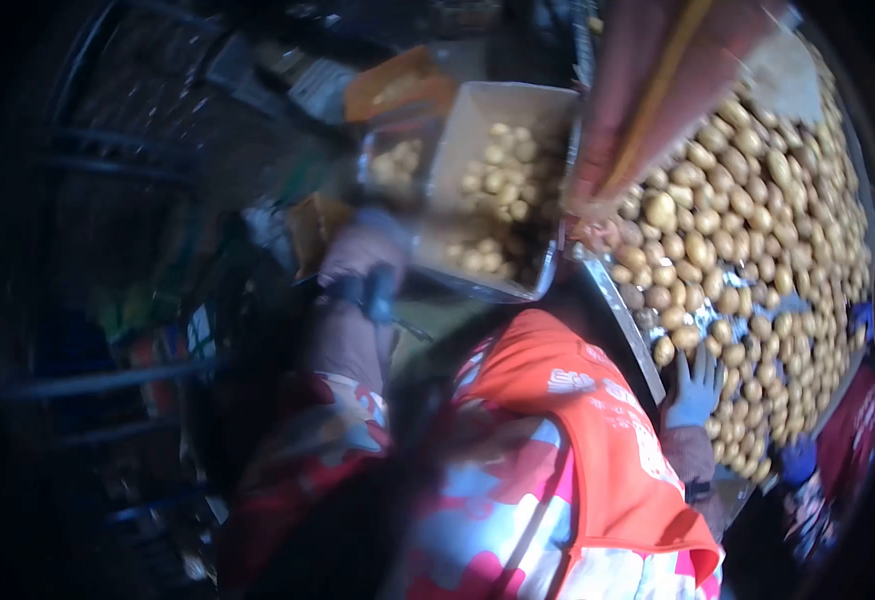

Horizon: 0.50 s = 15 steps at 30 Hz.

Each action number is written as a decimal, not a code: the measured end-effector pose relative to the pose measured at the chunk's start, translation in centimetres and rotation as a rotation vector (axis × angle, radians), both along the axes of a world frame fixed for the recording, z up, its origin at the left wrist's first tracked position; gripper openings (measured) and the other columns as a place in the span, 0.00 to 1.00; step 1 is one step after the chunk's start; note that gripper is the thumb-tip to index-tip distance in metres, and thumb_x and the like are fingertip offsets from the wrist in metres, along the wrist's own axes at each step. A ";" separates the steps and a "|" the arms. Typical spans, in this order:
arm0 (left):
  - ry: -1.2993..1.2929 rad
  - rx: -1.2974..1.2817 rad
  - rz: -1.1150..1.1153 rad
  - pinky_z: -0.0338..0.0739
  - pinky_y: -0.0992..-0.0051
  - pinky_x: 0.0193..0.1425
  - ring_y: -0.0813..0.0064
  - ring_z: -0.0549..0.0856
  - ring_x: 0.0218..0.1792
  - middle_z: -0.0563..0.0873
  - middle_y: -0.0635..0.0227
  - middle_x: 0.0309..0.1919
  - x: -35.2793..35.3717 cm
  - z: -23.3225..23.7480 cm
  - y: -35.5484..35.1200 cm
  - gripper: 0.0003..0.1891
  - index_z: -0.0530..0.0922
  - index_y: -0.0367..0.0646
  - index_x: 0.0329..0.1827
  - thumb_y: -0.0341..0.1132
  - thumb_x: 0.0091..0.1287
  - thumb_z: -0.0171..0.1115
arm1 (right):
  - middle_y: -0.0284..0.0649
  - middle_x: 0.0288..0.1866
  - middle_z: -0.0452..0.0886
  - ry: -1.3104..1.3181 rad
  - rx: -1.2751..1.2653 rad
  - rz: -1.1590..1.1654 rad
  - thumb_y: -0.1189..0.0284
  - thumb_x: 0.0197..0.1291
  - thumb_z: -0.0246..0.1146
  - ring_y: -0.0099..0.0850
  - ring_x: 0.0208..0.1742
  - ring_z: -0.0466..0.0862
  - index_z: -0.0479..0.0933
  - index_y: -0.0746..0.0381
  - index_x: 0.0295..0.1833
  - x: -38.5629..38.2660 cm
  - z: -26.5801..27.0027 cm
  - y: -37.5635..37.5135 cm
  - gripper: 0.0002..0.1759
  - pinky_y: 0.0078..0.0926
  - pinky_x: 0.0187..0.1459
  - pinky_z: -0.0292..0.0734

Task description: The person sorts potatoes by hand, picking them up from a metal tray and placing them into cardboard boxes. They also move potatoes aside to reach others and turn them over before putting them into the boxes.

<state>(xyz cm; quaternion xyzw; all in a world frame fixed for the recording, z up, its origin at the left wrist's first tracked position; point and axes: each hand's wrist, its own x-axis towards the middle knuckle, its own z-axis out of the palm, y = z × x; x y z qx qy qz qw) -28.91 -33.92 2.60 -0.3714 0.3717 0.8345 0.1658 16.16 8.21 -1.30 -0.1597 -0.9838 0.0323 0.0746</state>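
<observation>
My left hand (372, 240), gloved and smeared by motion, is beside the left wall of a large open box (437, 190) with round yellowish potatoes (497, 175) in it. Its fingers cannot be made out, nor whether it holds anything. In a pale blue glove, my right hand (697, 388) rests with fingers spread at the near edge of a broad heap of potatoes (747, 220). Nothing shows in its grip. Between the box and the heap hangs a blurred pinkish strip of material (647, 90) with a yellow-brown stripe.
A smaller container (394, 165) of potatoes adjoins the box's left side. A metal edge (622, 325) borders the heap. Orange material (402, 85) lies behind. At right are another person's maroon sleeve (852, 435) and a blue-gloved hand (797, 460). Dark metal bars (107, 385) are at left.
</observation>
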 end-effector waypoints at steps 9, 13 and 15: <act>-0.265 0.547 -1.112 0.75 0.79 0.20 0.75 0.85 0.25 0.84 0.65 0.31 4.3 -3.4 15.2 0.19 0.78 0.37 0.58 0.44 0.78 0.53 | 0.49 0.65 0.78 0.024 -0.072 -0.176 0.70 0.52 0.66 0.50 0.66 0.77 0.78 0.53 0.57 1.5 2.3 0.4 0.24 0.56 0.68 0.69; -0.182 0.137 -1.498 0.86 0.76 0.31 0.69 0.90 0.32 0.89 0.51 0.51 17.6 -1.9 22.4 0.27 0.75 0.36 0.68 0.51 0.82 0.49 | 0.47 0.54 0.82 0.036 -0.241 -0.503 0.72 0.51 0.68 0.47 0.53 0.82 0.74 0.55 0.65 6.4 2.7 0.8 0.32 0.51 0.56 0.74; -0.117 -0.004 -1.637 0.81 0.78 0.34 0.71 0.86 0.33 0.89 0.54 0.51 21.6 -0.3 27.2 0.28 0.76 0.38 0.66 0.54 0.81 0.49 | 0.43 0.42 0.83 -0.021 -0.245 -0.685 0.72 0.57 0.65 0.46 0.44 0.83 0.77 0.57 0.59 9.2 1.7 1.4 0.21 0.46 0.44 0.76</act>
